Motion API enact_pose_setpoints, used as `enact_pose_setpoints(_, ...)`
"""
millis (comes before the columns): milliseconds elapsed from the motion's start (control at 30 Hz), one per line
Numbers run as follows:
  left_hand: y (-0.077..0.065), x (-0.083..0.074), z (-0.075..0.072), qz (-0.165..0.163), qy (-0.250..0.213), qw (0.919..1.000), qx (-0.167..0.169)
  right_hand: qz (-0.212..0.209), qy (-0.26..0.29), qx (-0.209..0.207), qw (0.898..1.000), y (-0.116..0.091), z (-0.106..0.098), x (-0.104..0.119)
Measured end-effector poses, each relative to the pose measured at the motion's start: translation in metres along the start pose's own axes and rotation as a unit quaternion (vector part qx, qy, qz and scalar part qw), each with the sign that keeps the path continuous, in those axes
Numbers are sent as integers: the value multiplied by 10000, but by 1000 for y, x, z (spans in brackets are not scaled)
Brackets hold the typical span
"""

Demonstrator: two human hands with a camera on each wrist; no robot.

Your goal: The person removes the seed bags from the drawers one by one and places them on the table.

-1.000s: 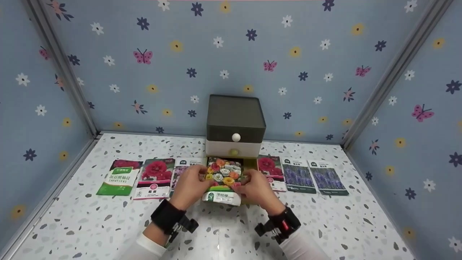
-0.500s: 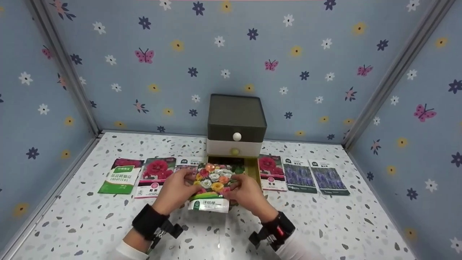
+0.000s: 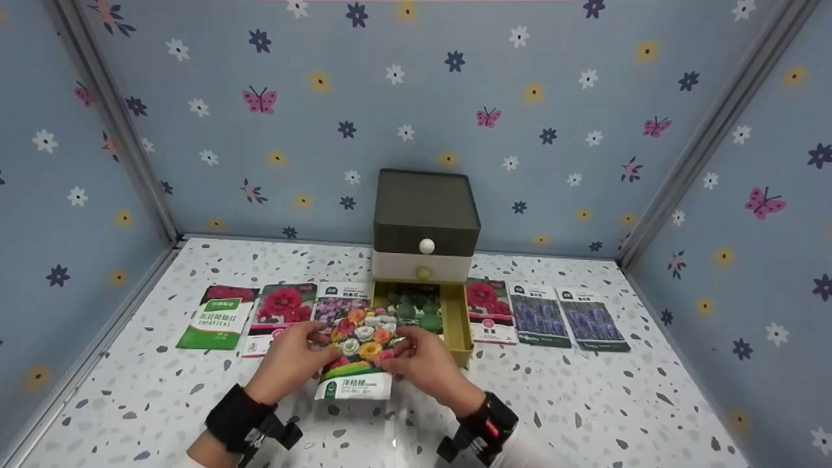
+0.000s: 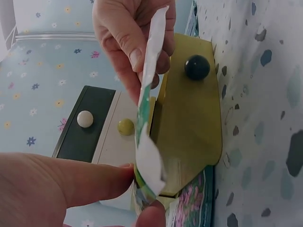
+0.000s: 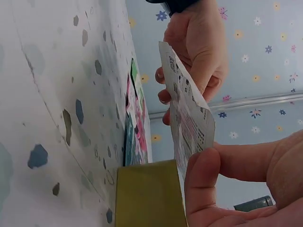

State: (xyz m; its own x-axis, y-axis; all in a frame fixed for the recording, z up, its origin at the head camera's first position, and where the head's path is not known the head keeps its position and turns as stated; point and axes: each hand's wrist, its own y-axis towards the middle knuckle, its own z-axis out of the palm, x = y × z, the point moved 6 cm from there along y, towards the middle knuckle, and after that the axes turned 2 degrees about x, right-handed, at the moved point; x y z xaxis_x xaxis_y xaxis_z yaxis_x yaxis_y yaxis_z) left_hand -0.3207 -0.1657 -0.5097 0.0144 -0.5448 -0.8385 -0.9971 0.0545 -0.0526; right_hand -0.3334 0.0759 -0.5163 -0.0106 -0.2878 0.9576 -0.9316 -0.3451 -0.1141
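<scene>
A seed packet with rose-like orange, white and yellow blooms [image 3: 364,335] is held up between both hands, in front of and left of the pulled-out drawer. My left hand [image 3: 292,361] pinches its left edge between thumb and fingers; my right hand [image 3: 426,364] pinches the right edge. In the right wrist view the packet's printed back [image 5: 187,109] shows. The olive drawer [image 3: 460,325] stands pulled out at the bottom of the drawer unit [image 3: 426,208]. A packet with a green plant picture [image 3: 416,309] lies in it, partly hidden by my right hand.
Left of the drawer lie an impatiens packet [image 3: 218,318], a red-flower packet [image 3: 283,305] and a purple-flower packet [image 3: 341,292]. On the right lie another red-flower packet [image 3: 489,309] and two lavender-coloured packets, one nearer [image 3: 538,315] and one farther [image 3: 593,318]. Patterned walls enclose the speckled table [image 3: 585,403].
Both hands have drawn the rose-like flower packet out over the drawer's front, toward the left and nearer me. The green-plant packet in the drawer has come into view.
</scene>
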Motion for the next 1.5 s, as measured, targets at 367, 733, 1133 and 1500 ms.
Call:
enact_pose_setpoints(367, -7, 16, -12, -113, -64, 9994, 332, -6, 221, 353, 9991, -8, 27, -5)
enact_pose_setpoints(733, -22, 40, -18, -346, -222, 9920, 1192, -186, -288, 919, 9952, -12, 44, -6)
enact_pose_setpoints(1133, -22, 47, -22, -245, 76, 9907, 1334, -353, -817, 1254, 9881, -17, 56, -11)
enact_pose_setpoints(1500, -23, 54, -17, -620, 449, 9894, 1238, -133, -1399, 1695, 9755, -17, 64, -22)
